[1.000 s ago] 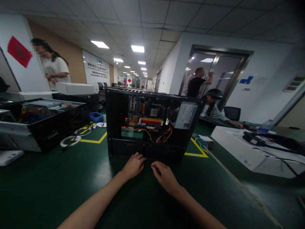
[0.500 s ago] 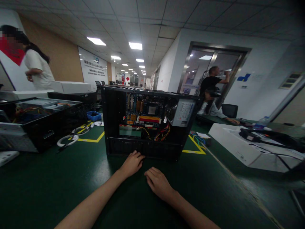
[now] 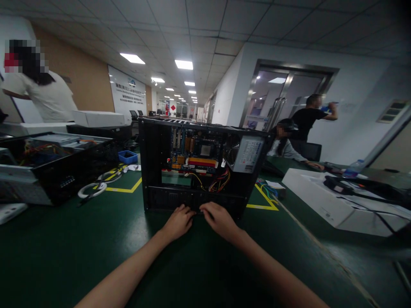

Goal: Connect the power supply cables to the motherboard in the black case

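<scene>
A black computer case (image 3: pixel 195 199) stands upright on the green table, its open side facing me. Inside it sit a motherboard (image 3: pixel 181 143), a silver power supply (image 3: pixel 248 153) and a bundle of coloured cables (image 3: pixel 221 182). My left hand (image 3: pixel 179 220) is at the bottom edge of the case, fingers bent and closed together. Just to its right, my right hand (image 3: pixel 218 217) reaches the same lower edge with curled fingers. The fingertips of both hands are close to each other, and whatever lies between them is too small or hidden to make out.
Another opened computer case (image 3: pixel 54 179) lies at the left, beside a coiled white cable (image 3: pixel 91 189) and a small blue bin (image 3: pixel 127 156). At the right is a white box (image 3: pixel 308 196) with a black strap on it. Several people are around the room.
My right hand has moved forward from the table up to the case's lower edge. My left hand stays in place. Two people in the background have shifted.
</scene>
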{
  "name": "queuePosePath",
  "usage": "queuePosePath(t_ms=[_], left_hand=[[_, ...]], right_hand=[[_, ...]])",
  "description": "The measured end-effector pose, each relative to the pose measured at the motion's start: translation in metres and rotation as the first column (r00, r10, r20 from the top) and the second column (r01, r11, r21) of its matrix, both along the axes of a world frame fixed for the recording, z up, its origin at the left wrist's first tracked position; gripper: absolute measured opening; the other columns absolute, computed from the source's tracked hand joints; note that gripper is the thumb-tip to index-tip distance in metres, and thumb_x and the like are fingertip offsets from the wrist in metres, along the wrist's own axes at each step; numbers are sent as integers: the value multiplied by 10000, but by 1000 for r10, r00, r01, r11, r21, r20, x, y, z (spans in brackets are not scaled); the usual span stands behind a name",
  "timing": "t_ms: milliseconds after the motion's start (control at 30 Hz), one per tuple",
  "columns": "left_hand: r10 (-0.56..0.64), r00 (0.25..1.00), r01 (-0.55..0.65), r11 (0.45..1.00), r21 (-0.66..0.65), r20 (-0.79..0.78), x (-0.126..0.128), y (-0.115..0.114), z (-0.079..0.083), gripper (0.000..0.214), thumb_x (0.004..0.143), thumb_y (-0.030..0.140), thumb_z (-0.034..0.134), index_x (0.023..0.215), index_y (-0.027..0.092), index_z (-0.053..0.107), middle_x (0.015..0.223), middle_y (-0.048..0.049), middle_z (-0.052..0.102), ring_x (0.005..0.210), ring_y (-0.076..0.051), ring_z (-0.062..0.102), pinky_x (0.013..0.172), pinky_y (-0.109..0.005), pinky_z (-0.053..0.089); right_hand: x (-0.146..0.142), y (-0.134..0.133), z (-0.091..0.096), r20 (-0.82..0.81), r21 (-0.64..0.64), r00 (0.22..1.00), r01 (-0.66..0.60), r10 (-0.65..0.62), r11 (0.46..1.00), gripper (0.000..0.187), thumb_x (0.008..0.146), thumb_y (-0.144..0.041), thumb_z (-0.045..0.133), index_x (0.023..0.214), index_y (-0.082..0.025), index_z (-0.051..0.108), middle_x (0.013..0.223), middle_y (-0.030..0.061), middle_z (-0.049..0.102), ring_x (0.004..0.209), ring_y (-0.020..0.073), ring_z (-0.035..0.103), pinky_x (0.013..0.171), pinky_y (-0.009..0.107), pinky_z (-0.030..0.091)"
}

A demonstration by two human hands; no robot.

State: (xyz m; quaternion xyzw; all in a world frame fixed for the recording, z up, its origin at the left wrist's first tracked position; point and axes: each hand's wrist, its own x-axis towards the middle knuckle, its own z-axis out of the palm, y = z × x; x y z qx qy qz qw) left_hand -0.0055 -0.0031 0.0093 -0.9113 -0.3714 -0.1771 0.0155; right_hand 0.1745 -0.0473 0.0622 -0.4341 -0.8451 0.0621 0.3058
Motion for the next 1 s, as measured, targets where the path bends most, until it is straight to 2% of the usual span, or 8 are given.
queuePosePath(t_ms=[133,267,400,533,667,767,900,1000], left_hand=[[5,1000,-5,1000,-7,-6,0,0,0,287,803,167,447,1078,205,522,950,-54,535,928,-212,447,814,-341,371],[1,1000,-1,1000,-10,-12,0,1,-1,288,807,169,444,1082,203,518,940,-58,535,930,-212,446,807,-335,372],[-9,1000,9,1000,-5,-8,-1,2,-2,281,812,176,439,1080,206,517,927,-54,536,916,-206,449,805,-330,374],[-14,1000,14,1000,4,6,-2,2,-2,286,810,170,440,1083,208,516,928,-49,536,912,-203,449,814,-333,371],[-22,1000,22,1000,3,5,-2,2,-2,289,810,168,439,1087,206,514,930,-50,534,901,-196,454,806,-326,376],[-18,1000,18,1000,12,3,-2,3,-3,283,805,169,447,1076,201,522,924,-46,540,891,-200,456,816,-339,374],[-14,1000,14,1000,23,4,-1,4,-4,280,802,174,452,1071,200,526,927,-46,540,902,-205,454,831,-350,368],[-15,1000,15,1000,19,2,-1,4,-4,281,808,175,445,1077,202,521,937,-49,537,914,-204,453,836,-351,363]], right_hand=[[11,38,38,-145,-10,986,79,-80,997,186,795,-144,416,895,-207,559,809,23,599,771,139,554,725,248,395],[13,82,51,-73,-87,994,69,-75,994,149,767,-135,444,819,-183,576,712,12,595,679,124,552,668,226,391],[1,125,45,42,-257,997,72,-64,964,119,726,-78,469,763,-131,569,697,23,598,655,111,560,627,203,404],[-14,151,36,157,-534,980,186,-119,825,85,745,-114,462,733,-123,546,597,0,565,481,91,521,494,195,412],[-21,158,35,256,-651,959,261,-117,713,104,756,-185,480,686,-137,539,516,-19,518,433,84,489,455,195,419],[-21,163,33,313,-662,947,269,-68,699,91,731,-209,515,736,-135,567,575,-6,551,458,83,497,462,195,427],[-21,174,23,439,-632,899,301,9,714,207,690,-245,544,844,-120,600,726,41,610,565,123,559,519,224,454],[-21,184,13,489,-654,869,311,71,689,269,671,-269,556,893,-126,610,843,65,628,668,163,595,580,256,474]])
